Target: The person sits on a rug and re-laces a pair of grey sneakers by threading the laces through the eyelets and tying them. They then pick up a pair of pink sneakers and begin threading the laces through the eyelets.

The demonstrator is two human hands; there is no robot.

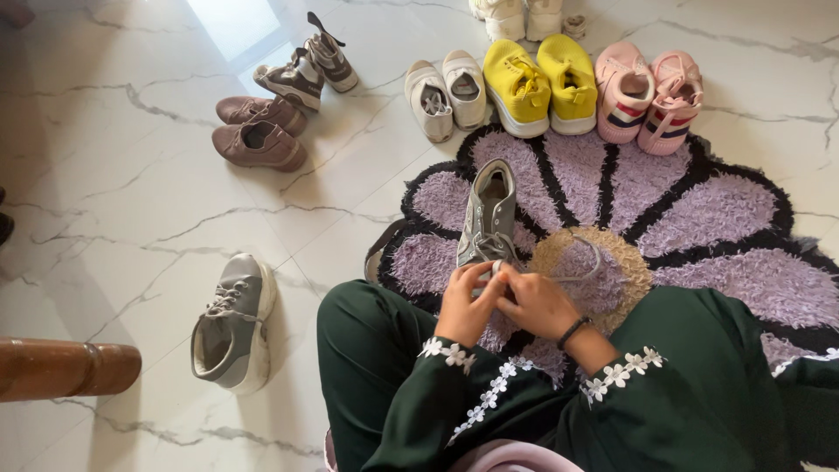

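We judge the tying half done: our left hand [466,301] and right hand [535,301] pinch the grey shoe [488,214]'s laces [577,271], one loop trailing right of the grip, its mate [234,319] far left untouched.

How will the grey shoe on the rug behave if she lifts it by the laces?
The grey shoe probably hangs toe-down and swings, since its laces look thin and floppy. Its soft-looking upper may sag. Both hands grip near the toe.
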